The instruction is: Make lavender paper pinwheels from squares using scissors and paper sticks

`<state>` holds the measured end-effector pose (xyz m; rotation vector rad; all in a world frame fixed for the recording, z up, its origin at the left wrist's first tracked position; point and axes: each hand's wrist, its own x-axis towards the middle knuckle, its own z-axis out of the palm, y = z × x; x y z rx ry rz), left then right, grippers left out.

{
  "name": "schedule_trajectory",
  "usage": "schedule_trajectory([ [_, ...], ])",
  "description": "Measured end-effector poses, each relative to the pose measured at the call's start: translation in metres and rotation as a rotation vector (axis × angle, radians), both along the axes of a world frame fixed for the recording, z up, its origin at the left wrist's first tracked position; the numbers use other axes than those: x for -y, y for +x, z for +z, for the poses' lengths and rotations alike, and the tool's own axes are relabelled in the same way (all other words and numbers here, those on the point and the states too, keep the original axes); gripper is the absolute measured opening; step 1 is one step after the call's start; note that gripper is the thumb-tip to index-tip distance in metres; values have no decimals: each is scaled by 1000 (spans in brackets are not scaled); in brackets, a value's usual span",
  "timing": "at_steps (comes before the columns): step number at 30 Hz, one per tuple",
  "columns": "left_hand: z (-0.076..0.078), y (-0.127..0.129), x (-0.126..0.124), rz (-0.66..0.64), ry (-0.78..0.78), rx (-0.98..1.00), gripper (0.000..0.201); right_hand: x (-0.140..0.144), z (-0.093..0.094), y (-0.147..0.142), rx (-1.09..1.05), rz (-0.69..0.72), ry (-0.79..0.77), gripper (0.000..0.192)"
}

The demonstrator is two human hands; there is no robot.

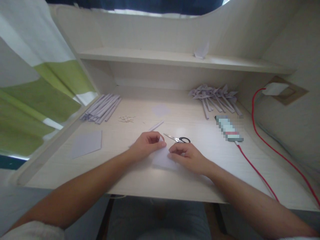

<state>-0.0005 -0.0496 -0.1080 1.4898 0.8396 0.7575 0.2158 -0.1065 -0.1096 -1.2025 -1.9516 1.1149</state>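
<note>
the left hand [147,144] is curled, knuckles up, its fingertips pinching the upper left edge of a pale paper piece [163,158] against the desk [140,180]. the right hand [186,156] is half-closed too, fingers bent and pressing on the right edge of the same paper. the paper lies flat between the two hands, near the front middle of the desk; its visible part runs from upper left toward lower right, though the hands hide its corners and its full outline cannot be told.

just beyond the right hand's knuckles lie small scissors [178,139], long axis left to right, blades pointing left toward the left hand, black handles to the right. a single rolled paper stick [155,126] lies just behind the left hand, tilted up to the right.

farther out, a bundle of paper sticks [101,108] rests at the back left, tiny paper scraps [126,118] beside it, and a flat paper sheet [86,144] sits near the left edge. at the back right is a heap of folded paper flowers on stems [215,96], then a blurred phone [228,128] with a red cable [257,171] crossing the right side of the desk. bare desktop lies in front of the hands up to the front edge, and between the hands and the sheet.
</note>
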Motion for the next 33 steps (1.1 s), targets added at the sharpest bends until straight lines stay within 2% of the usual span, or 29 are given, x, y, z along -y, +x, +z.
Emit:
schedule_trajectory([
  [3, 0, 1, 2, -53, 62, -78, 26, -2, -1, -1, -62, -55, -37, 13],
  [7, 2, 2, 3, -197, 0, -106, 19, -7, -4, 1, -167, -178, -118, 13],
  [9, 3, 3, 2, -247, -25, -114, 17, -8, -6, 3, -198, -194, -154, 13],
  [11, 3, 2, 1, -236, 4, -152, 14, -10, -8, 5, -191, -154, -176, 12],
  [15, 1, -1, -2, -138, 130, -270, 11, -9, -9, 7, -110, -31, -176, 8],
  [19, 0, -3, -2, -99, 117, -274, 17, -7, -7, 6, -80, 21, -210, 14],
  [26, 3, -3, 1, -108, 114, -290, 16, -12, -1, 12, -144, -121, -211, 14],
  [33, 7, -1, 1, -63, 104, -185, 13, -11, 1, 11, -56, -25, -184, 18],
])
